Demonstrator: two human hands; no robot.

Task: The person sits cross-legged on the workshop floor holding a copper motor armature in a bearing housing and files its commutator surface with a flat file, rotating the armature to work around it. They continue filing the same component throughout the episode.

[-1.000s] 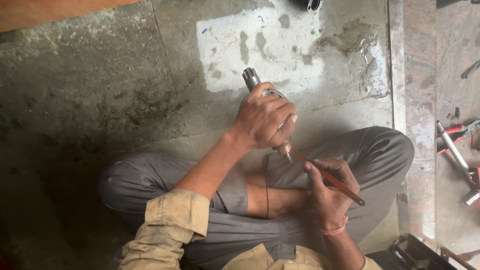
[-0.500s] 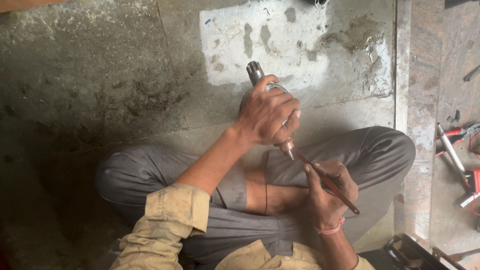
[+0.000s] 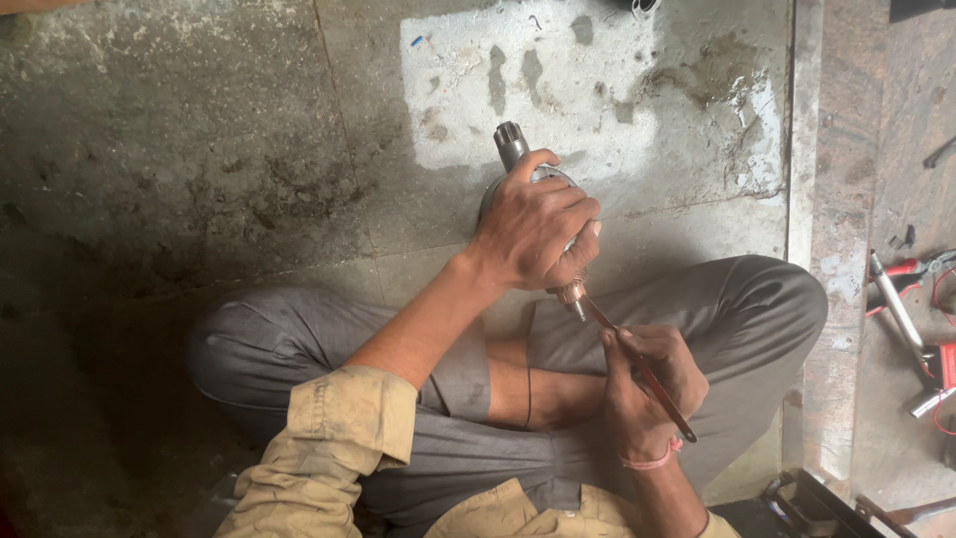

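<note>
We look down on a person sitting cross-legged on a stained concrete floor (image 3: 199, 149), grey trousers (image 3: 727, 309) filling the lower half of the view. The left hand (image 3: 533, 229) sits just above the middle and is wrapped tight around a metal motor part (image 3: 513, 149), whose splined shaft end pokes out of the fist toward 11 o'clock. At 5 o'clock from that fist a small copper-coloured end (image 3: 570, 292) of the same part shows below the knuckles.

The right hand (image 3: 647, 384) lies at 5 o'clock from the left one, over the right knee, and is closed around a slim reddish tool (image 3: 647, 384) that runs slantwise through its fingers. The tool's tip points toward 11 o'clock and meets the copper-coloured end; its tail sticks out past the wrist toward 4 o'clock. The two hands are near each other but apart, joined only by the tool. We think the tool is a thin file or scraper, though the view is too coarse to be sure.

A pale patch of cement (image 3: 588, 80) lies at 12 o'clock from the hands. At 3 o'clock, beyond a raised stone strip (image 3: 827, 199), red-handled pliers (image 3: 911, 274) and a long metal rod (image 3: 896, 309) lie on the ground.
</note>
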